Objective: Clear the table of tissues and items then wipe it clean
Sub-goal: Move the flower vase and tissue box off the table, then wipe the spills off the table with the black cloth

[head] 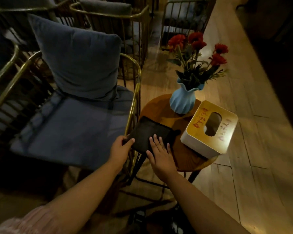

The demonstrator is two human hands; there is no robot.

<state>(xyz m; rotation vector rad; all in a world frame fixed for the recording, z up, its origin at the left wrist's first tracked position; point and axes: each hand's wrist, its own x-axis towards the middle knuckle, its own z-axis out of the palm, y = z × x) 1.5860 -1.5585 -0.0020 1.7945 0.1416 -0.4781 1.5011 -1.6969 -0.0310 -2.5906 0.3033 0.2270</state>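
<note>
Dark cloth [150,132] lies at the table's [189,159] near-left edge, directly under both hands. The left hand [120,149] grips its left corner, fingers curled; the right hand [159,152] presses flat, fingers spread (neither nearer). The tissue box [210,129] sits right of it.

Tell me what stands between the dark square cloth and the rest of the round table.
The blue ribbed vase of red flowers stands beyond the dark square cloth, and the white tissue box with wooden lid to its right.
</note>
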